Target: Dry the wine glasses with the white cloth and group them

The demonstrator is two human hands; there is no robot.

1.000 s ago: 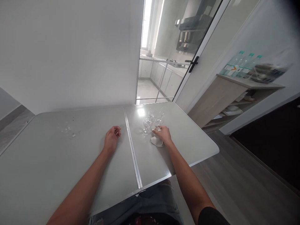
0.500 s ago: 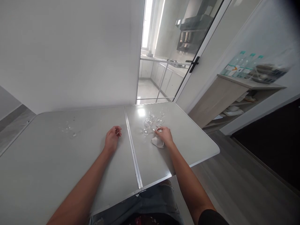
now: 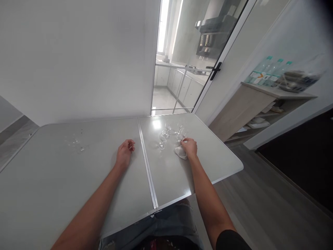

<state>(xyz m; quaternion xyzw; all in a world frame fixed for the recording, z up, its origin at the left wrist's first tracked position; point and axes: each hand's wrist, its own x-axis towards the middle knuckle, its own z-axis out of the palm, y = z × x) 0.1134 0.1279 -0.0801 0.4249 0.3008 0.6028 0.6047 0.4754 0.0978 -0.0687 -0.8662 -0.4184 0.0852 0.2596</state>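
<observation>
On the right part of the table, my right hand (image 3: 190, 146) is closed, its thumb and fingers pinched over a bunched white cloth (image 3: 180, 152) that hangs below them. Several clear stemmed glasses stand close by; a glass (image 3: 165, 133) and a nearer glass (image 3: 161, 144) are to the hand's left. One more seems to touch the fingertips, but its outline is hard to make out. My left hand (image 3: 125, 151) rests on the table left of the metal seam, fingers loosely curled and apart, with nothing seen in it.
Small clear glass items (image 3: 76, 143), faint in outline, sit on the table's left part. A metal seam (image 3: 147, 161) crosses the tabletop (image 3: 117, 201). Behind are a wall and a glass door (image 3: 179, 69). A wooden shelf unit (image 3: 244, 107) at right holds bottles (image 3: 266, 73).
My right hand has shifted a little to the right and away from me, and the white cloth has moved with it. The left hand stays where it was.
</observation>
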